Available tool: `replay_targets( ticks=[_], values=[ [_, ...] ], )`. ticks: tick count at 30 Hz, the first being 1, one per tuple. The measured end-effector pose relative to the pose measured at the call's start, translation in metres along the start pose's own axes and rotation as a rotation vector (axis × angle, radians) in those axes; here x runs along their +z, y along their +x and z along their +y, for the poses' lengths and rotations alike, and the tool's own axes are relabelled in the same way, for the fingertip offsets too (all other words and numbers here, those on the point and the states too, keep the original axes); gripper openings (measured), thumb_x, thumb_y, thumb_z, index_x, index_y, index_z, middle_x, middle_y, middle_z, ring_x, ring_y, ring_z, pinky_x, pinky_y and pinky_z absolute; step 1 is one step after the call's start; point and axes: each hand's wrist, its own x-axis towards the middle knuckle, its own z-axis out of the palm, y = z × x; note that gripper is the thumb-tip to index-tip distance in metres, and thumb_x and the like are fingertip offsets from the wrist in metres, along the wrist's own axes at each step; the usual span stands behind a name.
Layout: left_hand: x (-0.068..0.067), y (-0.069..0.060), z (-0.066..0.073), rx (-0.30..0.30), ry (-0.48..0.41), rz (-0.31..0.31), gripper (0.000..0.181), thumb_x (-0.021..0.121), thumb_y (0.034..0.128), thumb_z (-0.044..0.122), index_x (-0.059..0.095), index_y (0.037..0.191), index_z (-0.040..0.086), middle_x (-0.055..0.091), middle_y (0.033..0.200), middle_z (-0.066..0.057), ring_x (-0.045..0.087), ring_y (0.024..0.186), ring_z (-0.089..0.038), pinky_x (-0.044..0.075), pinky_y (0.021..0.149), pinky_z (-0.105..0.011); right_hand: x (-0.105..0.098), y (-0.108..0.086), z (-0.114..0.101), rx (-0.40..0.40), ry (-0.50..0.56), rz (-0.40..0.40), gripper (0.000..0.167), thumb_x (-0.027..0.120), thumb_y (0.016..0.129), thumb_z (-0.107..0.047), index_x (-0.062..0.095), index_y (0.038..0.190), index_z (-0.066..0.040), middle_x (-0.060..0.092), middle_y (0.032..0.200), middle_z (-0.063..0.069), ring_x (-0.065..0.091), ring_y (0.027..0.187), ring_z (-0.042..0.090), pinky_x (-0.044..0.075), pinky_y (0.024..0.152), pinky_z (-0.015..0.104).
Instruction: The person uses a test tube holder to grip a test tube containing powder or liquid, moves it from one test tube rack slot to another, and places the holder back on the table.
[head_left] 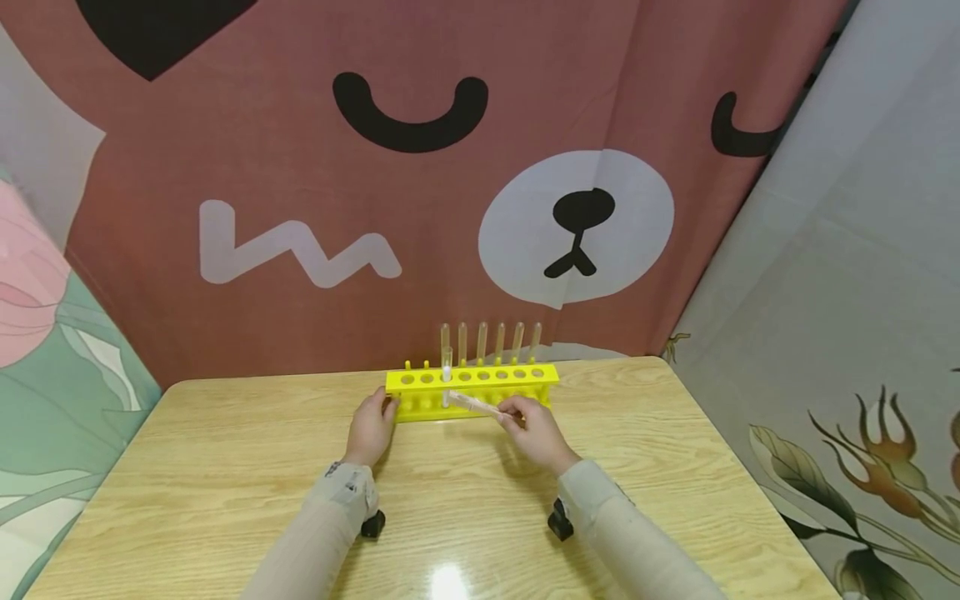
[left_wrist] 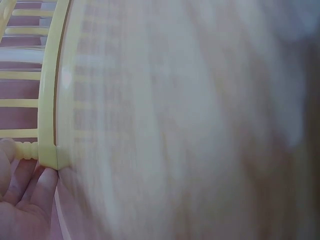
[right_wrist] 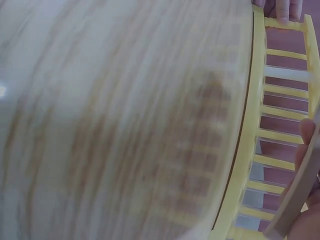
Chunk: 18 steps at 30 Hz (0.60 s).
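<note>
A yellow test tube rack (head_left: 472, 380) stands at the table's far edge. One upright test tube (head_left: 447, 358) with white contents sits in its third hole from the left; several clear test tubes (head_left: 501, 340) stand upside down on the rear pegs. My left hand (head_left: 372, 427) holds the rack's left end, fingers (left_wrist: 44, 192) around the end post. In front of the rack, my right hand (head_left: 534, 429) pinches a slim, pale strip (head_left: 474, 405), its far end near the white-filled tube. The right wrist view shows this strip (right_wrist: 296, 190) flat and beige; its exact kind is unclear.
The wooden table (head_left: 457, 492) reaches toward me beneath both forearms. Directly behind the rack hangs a curtain (head_left: 435, 200) with a bear print, and a flowered cloth (head_left: 847, 333) hangs at the right side. Two empty pegs (head_left: 417, 365) stick up at the rack's back left.
</note>
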Motion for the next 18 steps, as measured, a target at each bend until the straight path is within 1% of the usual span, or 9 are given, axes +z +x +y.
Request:
replay_targets(
  ticks=[5, 10, 14, 18],
  values=[
    [0.0006, -0.0001, -0.0012, 0.008, 0.008, 0.004, 0.023, 0.057, 0.1046, 0.014, 0.061, 0.122, -0.002, 0.068, 0.112, -0.022, 0.064, 0.108, -0.038, 0.053, 0.094, -0.054, 0.0021, -0.0012, 0.0032, 0.016, -0.021, -0.020, 0.006, 0.067, 0.097, -0.004, 0.071, 0.101, -0.006, 0.064, 0.091, 0.000, 0.054, 0.082, 0.015, 0.051, 0.073, 0.031],
    [0.0009, -0.0001, -0.0016, 0.011, 0.008, 0.008, 0.024, 0.058, 0.1043, 0.014, 0.061, 0.123, -0.002, 0.068, 0.112, -0.022, 0.064, 0.108, -0.038, 0.053, 0.094, -0.054, 0.0030, -0.0015, 0.0049, 0.029, -0.039, -0.030, 0.005, 0.069, 0.096, -0.007, 0.073, 0.099, -0.008, 0.064, 0.090, -0.001, 0.053, 0.080, 0.014, 0.048, 0.072, 0.030],
    [0.0007, -0.0007, -0.0013, 0.010, 0.008, 0.007, 0.025, 0.058, 0.1042, 0.014, 0.061, 0.124, -0.002, 0.068, 0.113, -0.023, 0.064, 0.109, -0.039, 0.052, 0.095, -0.054, 0.0051, -0.0014, 0.0070, 0.028, -0.043, -0.045, 0.006, 0.070, 0.096, -0.008, 0.074, 0.100, -0.007, 0.063, 0.089, -0.001, 0.052, 0.079, 0.014, 0.047, 0.071, 0.030],
    [0.0002, -0.0010, -0.0005, 0.006, 0.003, 0.003, 0.026, 0.058, 0.1043, 0.013, 0.060, 0.125, -0.003, 0.067, 0.115, -0.023, 0.063, 0.111, -0.039, 0.052, 0.096, -0.054, 0.0070, -0.0017, 0.0075, 0.044, -0.031, -0.070, 0.009, 0.070, 0.096, -0.008, 0.075, 0.103, -0.007, 0.064, 0.091, -0.001, 0.053, 0.081, 0.014, 0.049, 0.073, 0.031]
  ],
)
